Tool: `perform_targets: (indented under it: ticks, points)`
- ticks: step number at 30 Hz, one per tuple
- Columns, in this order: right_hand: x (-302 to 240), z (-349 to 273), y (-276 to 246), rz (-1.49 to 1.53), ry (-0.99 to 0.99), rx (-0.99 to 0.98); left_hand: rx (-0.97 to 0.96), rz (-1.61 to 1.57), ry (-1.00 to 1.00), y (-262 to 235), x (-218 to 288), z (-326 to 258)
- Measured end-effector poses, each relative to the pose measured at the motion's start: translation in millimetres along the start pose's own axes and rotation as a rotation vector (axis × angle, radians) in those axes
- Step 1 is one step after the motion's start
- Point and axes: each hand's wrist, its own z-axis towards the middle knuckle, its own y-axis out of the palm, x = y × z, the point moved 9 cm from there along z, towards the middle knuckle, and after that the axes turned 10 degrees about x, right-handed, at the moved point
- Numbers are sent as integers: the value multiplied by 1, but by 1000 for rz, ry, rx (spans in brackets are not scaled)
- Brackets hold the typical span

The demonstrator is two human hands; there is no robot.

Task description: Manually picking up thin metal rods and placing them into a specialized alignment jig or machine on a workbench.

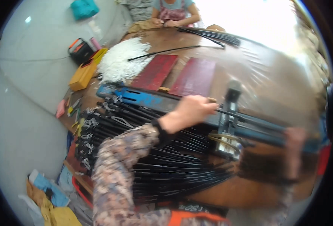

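My left hand point(192, 111), in a patterned sleeve with a black cuff, is closed at the middle of the bench. Its fingers pinch the end of a thin black rod point(226, 112), which runs rightward over a metal clamp device point(226, 139). A small brown piece point(211, 100) shows at the fingertips. At the right my right hand point(295, 147) is smeared by motion beside the blue-grey rail point(264, 130); its fingers cannot be made out. Below my left forearm lies a large bundle of black rods point(174, 171), many with pale ties at their left ends.
Two dark red boards point(194, 77) lie beyond the rail. A heap of white small pieces point(123, 60) and a yellow box point(84, 77) are at the far left. Across the table a person point(172, 13) handles black rods point(215, 37). Bags point(53, 196) lie lower left.
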Motion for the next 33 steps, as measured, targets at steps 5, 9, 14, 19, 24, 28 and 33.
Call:
perform_targets:
  ticks: [5, 9, 14, 19, 24, 28, 33]
  points:
    - [1, -11, 17, 92, 152, 13, -67, 13, -53, 35, 1, -4]
    - [-1, -10, 20, 157, 168, 29, -46, -64, -122, 36, -2, -1]
    - [3, -22, 25, 146, 180, 99, 108, -75, -242, 45, -7, -8]
    - [19, -41, 31, 195, 352, -10, 150, -94, -258, 40, -8, -9]
    - [-86, 24, -23, 49, 18, 73, -113, -64, -139, 58, -8, -1]
    - [-119, 19, -34, 227, -44, 98, -111, -54, -224, 49, -8, 6]
    - [-123, 9, -20, 388, 124, -40, -114, -60, -220, 56, -4, 10]
